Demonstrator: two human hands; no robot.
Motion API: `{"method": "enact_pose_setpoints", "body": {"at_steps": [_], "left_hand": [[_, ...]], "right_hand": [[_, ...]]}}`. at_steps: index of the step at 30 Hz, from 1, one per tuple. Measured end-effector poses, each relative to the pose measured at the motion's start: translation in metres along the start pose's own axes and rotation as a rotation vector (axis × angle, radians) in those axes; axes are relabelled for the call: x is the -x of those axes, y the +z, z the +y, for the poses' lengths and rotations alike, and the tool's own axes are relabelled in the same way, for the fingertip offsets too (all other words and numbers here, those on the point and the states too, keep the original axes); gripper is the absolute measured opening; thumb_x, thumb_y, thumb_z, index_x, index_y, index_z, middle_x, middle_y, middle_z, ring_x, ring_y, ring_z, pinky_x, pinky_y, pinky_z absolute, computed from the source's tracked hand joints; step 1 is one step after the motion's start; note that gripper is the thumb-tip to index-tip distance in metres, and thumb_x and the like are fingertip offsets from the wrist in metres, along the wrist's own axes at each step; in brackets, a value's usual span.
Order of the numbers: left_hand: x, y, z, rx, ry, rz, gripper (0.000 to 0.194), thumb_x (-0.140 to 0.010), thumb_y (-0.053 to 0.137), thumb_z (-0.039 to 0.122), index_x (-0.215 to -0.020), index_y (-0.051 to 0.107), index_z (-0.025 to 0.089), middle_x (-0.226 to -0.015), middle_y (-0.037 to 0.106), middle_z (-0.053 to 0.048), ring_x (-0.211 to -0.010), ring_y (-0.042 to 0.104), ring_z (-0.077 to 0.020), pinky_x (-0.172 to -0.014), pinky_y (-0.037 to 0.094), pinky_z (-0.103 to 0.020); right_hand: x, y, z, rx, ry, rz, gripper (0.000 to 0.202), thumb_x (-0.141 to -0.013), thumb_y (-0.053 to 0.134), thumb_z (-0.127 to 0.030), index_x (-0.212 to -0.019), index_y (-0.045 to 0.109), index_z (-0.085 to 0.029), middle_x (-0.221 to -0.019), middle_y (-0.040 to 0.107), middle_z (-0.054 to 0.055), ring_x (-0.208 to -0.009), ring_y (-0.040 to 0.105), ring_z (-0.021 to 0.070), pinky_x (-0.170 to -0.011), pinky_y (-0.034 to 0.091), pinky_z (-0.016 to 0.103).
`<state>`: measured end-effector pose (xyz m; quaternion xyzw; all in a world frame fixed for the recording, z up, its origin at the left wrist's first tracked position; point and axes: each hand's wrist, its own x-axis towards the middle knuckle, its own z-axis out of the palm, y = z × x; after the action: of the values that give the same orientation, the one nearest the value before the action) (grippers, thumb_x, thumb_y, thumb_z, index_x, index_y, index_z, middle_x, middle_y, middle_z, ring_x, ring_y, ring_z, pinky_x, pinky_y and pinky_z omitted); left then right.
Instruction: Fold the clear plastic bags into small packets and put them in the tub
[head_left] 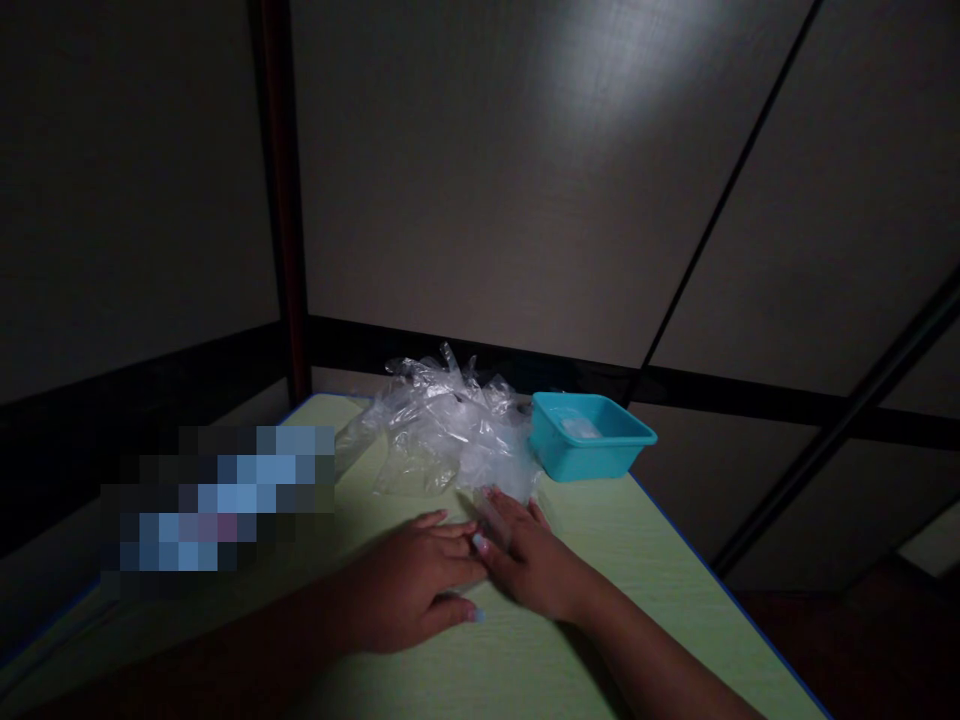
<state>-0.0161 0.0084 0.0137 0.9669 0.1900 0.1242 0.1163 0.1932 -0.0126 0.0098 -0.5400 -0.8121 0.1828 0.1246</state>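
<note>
My left hand rests low over the green table top, palm down. Its fingers stretch to the right, apart from the thumb, and their tips meet my right hand. A thin clear plastic bag shows between the thumb and forefinger of the right hand, which appears to hold it against the table. Much of this bag is hidden under the fingers. Just beyond both hands lies a loose heap of crumpled clear plastic bags.
Right of the heap stands a turquoise plastic basket with something pale and clear inside. A blurred-out blue item lies on the left of the table. Panelled walls close off the back; the table has blue edging.
</note>
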Motion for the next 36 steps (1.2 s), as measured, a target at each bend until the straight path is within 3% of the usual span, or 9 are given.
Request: {"method": "enact_pose_setpoints", "body": {"at_steps": [10, 16, 23, 36], "left_hand": [[0.005, 0.004, -0.008, -0.061, 0.035, 0.037, 0.05, -0.092, 0.055, 0.04, -0.14, 0.043, 0.03, -0.147, 0.037, -0.009, -0.134, 0.035, -0.0307, -0.106, 0.032, -0.052], [0.008, 0.005, -0.01, -0.063, 0.025, 0.075, 0.042, -0.093, 0.054, 0.038, -0.134, 0.052, 0.029, -0.138, 0.051, -0.008, -0.126, 0.048, -0.0294, -0.104, 0.035, -0.051], [0.007, 0.006, -0.009, -0.139, 0.01, 0.005, 0.044, -0.093, 0.052, 0.042, -0.134, 0.051, 0.026, -0.138, 0.05, -0.011, -0.127, 0.048, -0.0268, -0.105, 0.034, -0.048], [0.006, 0.006, -0.006, -0.08, 0.008, 0.085, 0.038, -0.091, 0.057, 0.036, -0.127, 0.059, 0.026, -0.134, 0.055, -0.01, -0.122, 0.052, -0.0291, -0.105, 0.034, -0.048]], "right_hand": [[-0.007, 0.005, 0.008, 0.071, 0.078, 0.058, 0.055, -0.094, 0.033, -0.025, -0.147, 0.027, -0.014, -0.152, 0.024, 0.014, -0.142, 0.017, 0.0239, -0.112, 0.011, 0.056], [-0.007, 0.006, 0.011, 0.081, 0.09, 0.071, 0.059, -0.092, 0.035, -0.022, -0.149, 0.022, -0.013, -0.153, 0.021, 0.013, -0.143, 0.014, 0.0235, -0.112, 0.012, 0.055], [-0.007, 0.008, 0.01, 0.053, 0.078, 0.099, 0.057, -0.094, 0.034, -0.024, -0.149, 0.021, -0.017, -0.154, 0.02, 0.01, -0.143, 0.013, 0.0226, -0.111, 0.011, 0.058], [-0.007, 0.007, 0.004, 0.057, -0.054, 0.041, 0.063, -0.091, 0.036, -0.021, -0.151, 0.013, -0.021, -0.156, 0.015, 0.008, -0.144, 0.009, 0.0231, -0.111, 0.009, 0.058]]}}
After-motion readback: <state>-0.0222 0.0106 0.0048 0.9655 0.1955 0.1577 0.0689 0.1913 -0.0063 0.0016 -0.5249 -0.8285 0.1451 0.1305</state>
